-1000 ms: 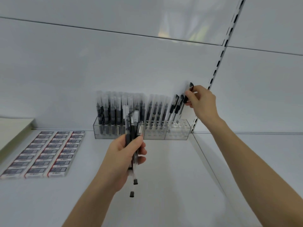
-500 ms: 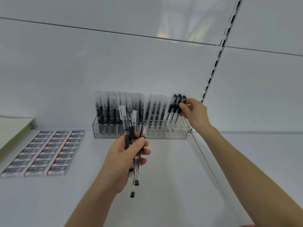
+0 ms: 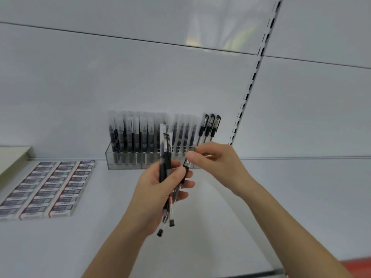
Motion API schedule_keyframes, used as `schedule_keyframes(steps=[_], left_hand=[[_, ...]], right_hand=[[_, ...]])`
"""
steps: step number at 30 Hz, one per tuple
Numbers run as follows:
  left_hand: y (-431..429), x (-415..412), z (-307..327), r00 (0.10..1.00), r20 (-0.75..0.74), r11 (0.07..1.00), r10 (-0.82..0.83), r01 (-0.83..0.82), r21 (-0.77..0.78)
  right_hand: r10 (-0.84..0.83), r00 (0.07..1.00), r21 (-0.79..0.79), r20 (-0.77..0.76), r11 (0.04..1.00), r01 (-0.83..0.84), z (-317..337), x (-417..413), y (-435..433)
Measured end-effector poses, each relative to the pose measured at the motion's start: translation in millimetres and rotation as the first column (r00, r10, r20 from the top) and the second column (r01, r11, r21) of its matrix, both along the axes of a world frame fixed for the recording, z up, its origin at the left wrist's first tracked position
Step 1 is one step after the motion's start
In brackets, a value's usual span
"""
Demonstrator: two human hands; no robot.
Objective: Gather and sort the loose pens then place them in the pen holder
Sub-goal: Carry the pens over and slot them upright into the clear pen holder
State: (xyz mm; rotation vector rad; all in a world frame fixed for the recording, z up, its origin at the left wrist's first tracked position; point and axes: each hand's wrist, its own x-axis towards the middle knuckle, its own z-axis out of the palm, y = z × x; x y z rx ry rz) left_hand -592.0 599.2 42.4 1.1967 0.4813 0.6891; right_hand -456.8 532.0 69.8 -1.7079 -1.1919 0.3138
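A clear acrylic pen holder [image 3: 112,159] stands against the back wall of the white shelf, filled with several upright pens; three black-capped pens [image 3: 209,125] stand at its right end. My left hand [image 3: 158,189] grips a bunch of loose pens [image 3: 165,157], tips pointing down. My right hand [image 3: 218,161] is just right of the bunch and pinches the top of one pen [image 3: 186,166] in it between thumb and forefinger. My hands hide the holder's front right part.
Rows of boxed erasers [image 3: 50,187] lie flat on the shelf [image 3: 301,197] at the left. A beige raised ledge [image 3: 12,157] sits at the far left. A slotted upright rail [image 3: 249,91] runs up the back wall right of the holder.
My right hand let go of the black-capped pen now standing at the holder's right end, came down and left to the bunch, and pinches a pen there. My left hand stayed roughly in place.
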Motion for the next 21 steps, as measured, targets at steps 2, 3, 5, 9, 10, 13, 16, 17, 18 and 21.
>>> schedule_keyframes(steps=[2, 3, 5, 9, 10, 13, 16, 17, 18, 21], left_hand=[[-2, 3, -1, 1.000, -0.006, 1.000, -0.021, 0.021, 0.000], [-2, 4, -2, 1.000, -0.005, 1.000, -0.026, 0.026, -0.010], [-1, 4, -3, 1.000, -0.018, 1.000, -0.013, 0.013, -0.016], [6, -1, -6, 0.996, -0.065, 0.998, 0.056, -0.056, 0.009], [7, -3, -5, 0.995, -0.076, 0.998, 0.064, -0.063, 0.010], [6, -4, -4, 0.995, -0.081, 0.998, 0.065, -0.066, -0.011], [4, -3, -3, 0.997, -0.059, 0.999, 0.042, -0.044, -0.028], [4, -3, -2, 0.998, -0.054, 0.999, 0.039, -0.040, -0.028], [3, -3, -2, 0.998, -0.051, 0.999, 0.038, -0.039, -0.031], [3, -5, -1, 0.997, -0.064, 0.998, 0.048, -0.051, -0.043]], right_hand=[[0.030, 0.998, 0.019, -0.055, 0.999, -0.029, -1, 0, -3], [0.038, 0.996, 0.041, -0.085, 0.999, -0.035, 0, 2, -4], [0.012, 0.980, 0.102, -0.200, 0.995, 0.008, 2, 11, -6], [-0.178, 0.861, 0.217, -0.476, 0.925, 0.312, 6, 53, -6], [-0.244, 0.849, 0.239, -0.469, 0.890, 0.388, 6, 63, -5], [-0.416, 0.828, 0.305, -0.376, 0.789, 0.534, 6, 86, 0], [-0.507, 0.831, 0.348, -0.230, 0.755, 0.556, 7, 94, 9], [-0.517, 0.836, 0.353, -0.182, 0.760, 0.546, 8, 95, 12], [-0.517, 0.844, 0.352, -0.140, 0.771, 0.531, 8, 96, 15], [-0.485, 0.874, 0.333, -0.032, 0.819, 0.467, 11, 98, 25]])
